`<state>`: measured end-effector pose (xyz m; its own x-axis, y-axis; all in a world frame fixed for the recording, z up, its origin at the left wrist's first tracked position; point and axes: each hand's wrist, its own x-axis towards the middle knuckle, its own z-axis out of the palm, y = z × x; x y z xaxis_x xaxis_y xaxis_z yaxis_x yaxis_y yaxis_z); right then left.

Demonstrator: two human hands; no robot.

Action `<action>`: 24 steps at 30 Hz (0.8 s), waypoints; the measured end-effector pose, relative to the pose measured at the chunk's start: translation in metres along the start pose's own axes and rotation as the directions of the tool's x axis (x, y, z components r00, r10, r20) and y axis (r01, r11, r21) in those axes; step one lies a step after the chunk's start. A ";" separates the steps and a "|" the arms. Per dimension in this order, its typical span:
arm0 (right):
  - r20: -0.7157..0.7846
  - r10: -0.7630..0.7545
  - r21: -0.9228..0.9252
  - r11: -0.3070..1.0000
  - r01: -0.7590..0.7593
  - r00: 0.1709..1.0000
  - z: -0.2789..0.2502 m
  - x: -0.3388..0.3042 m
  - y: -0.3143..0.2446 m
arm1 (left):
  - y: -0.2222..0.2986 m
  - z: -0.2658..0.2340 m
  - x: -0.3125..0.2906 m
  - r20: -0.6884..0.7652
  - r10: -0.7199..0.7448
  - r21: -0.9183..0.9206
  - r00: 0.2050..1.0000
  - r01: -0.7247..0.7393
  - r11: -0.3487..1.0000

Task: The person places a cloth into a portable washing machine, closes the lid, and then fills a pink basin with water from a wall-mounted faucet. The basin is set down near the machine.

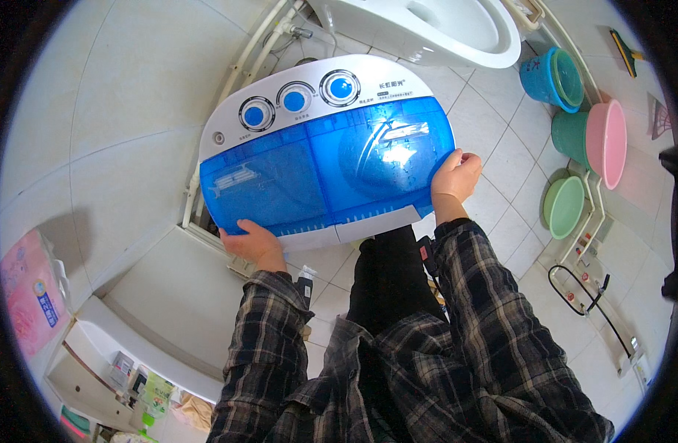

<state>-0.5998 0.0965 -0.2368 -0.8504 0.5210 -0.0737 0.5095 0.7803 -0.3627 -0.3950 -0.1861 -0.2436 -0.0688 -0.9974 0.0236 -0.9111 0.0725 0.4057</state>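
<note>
A small twin-tub washing machine [326, 159] stands in front of me, with two see-through blue lids, both down. Its white control panel [309, 94] carries three blue-capped knobs along the far side. My left hand [252, 245] grips the near left corner, thumb on top and the other fingers mostly hidden by the edge. At the right edge, my right hand [457, 177] is closed around the rim beside the right lid, its fingers bent. Both plaid sleeves reach up from the lower edge.
A white toilet [446, 33] is just beyond the machine. Along the right wall are blue [542, 80], pink [607, 144] and green [564, 207] basins, with a black hose [612, 325] nearer. Pink packaging [32, 295] and a white shelf of bottles [95, 369] lie left.
</note>
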 end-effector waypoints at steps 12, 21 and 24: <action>-0.010 -0.033 0.026 0.999 0.034 0.999 0.003 0.001 0.003 | -0.003 0.001 0.002 -0.005 0.030 0.038 1.000 -0.030 0.999; 0.018 -0.013 0.027 1.000 0.012 1.000 0.002 0.002 0.002 | -0.001 0.000 0.000 -0.007 0.016 0.034 1.000 -0.016 0.999; 0.015 -0.016 0.030 0.999 0.016 1.000 0.002 0.002 0.002 | -0.001 0.000 0.001 -0.009 0.032 0.038 0.999 -0.032 0.999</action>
<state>-0.6006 0.0978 -0.2397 -0.8605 0.5030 -0.0813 0.4917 0.7780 -0.3910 -0.3942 -0.1867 -0.2440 -0.0946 -0.9945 0.0449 -0.9233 0.1045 0.3695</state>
